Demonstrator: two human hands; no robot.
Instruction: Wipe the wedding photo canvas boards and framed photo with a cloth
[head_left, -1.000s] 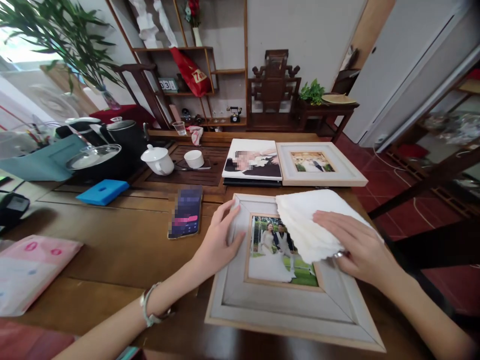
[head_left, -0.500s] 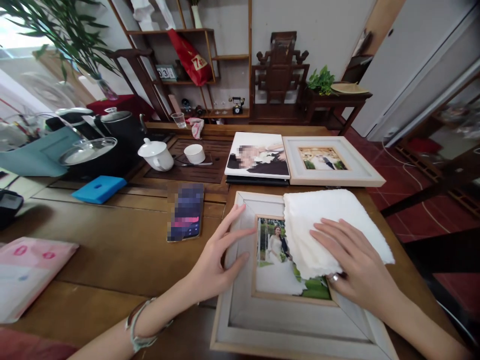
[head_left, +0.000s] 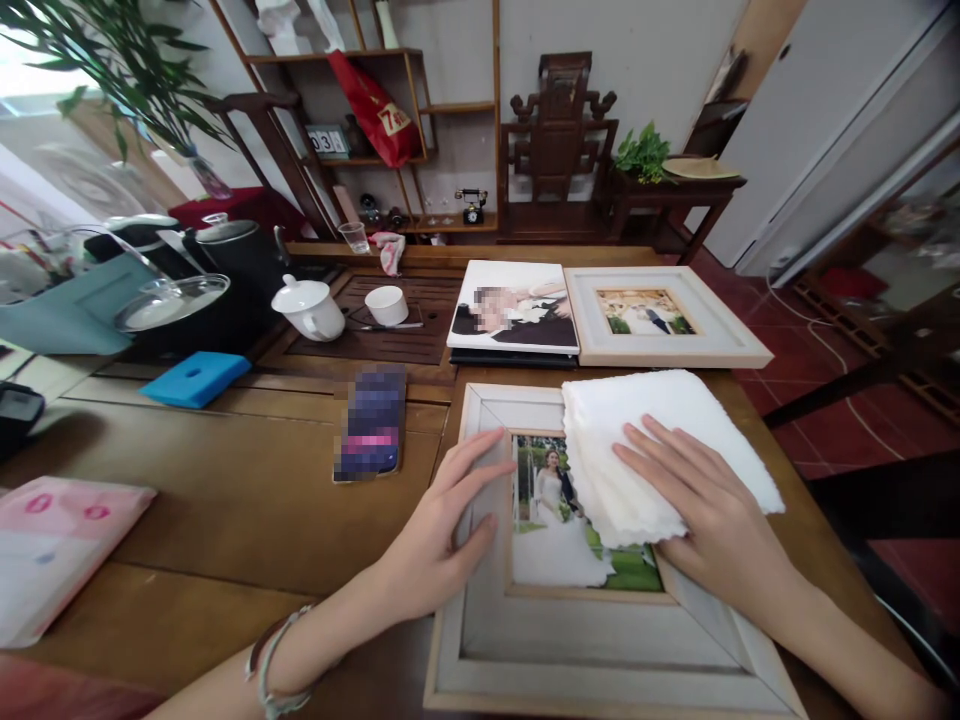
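Note:
A picture frame [head_left: 570,640] with a broad pale border and light wooden edges lies flat before me, a photo [head_left: 551,525] of a person in a white dress at its centre. On the frame's left border rests my left hand [head_left: 446,530], open, with fingers apart and fingertips near the inner edge. A folded white cloth [head_left: 667,400] covers the upper right of the frame and overhangs its right side. My right hand [head_left: 709,510] lies flat on this cloth with fingers stretched out; its thumb is partly hidden by the cloth's lower edge.
Behind the frame lie a white-edged photo panel [head_left: 517,335] and another framed photo [head_left: 712,320]. A phone [head_left: 371,425], blue block [head_left: 196,380] and tissue pack [head_left: 67,560] lie leftward. A lidded white cup [head_left: 307,308] and small bowl [head_left: 386,305] stand on a tea tray [head_left: 360,350].
My right hand and the cloth have shifted slightly up and away from me over the frame. The left hand stays on the frame's left border. The view has moved a little.

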